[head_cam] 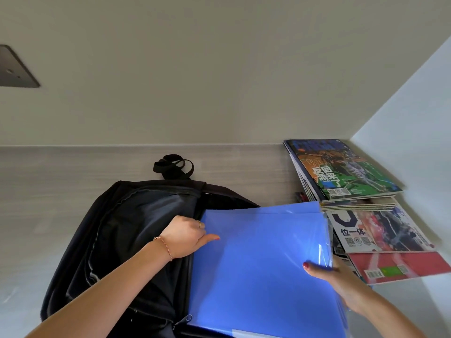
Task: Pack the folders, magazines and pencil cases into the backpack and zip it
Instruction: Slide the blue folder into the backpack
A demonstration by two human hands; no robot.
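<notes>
While I watched from afar, left hand (184, 236) pinched the blue folders' (262, 264) left edge at the open black backpack (117, 230), right hand (335, 276) gripped their right edge, thumb on top, magazines (361, 198) stacked just beside on the desk (48, 186).

My worktop (61, 191) is pale grey with a faint wood grain; behind it rises a plain beige wall (219, 69); a dark grey plate (14, 69) is fixed to it at upper left; a white wall (415, 106) closes my right.
</notes>
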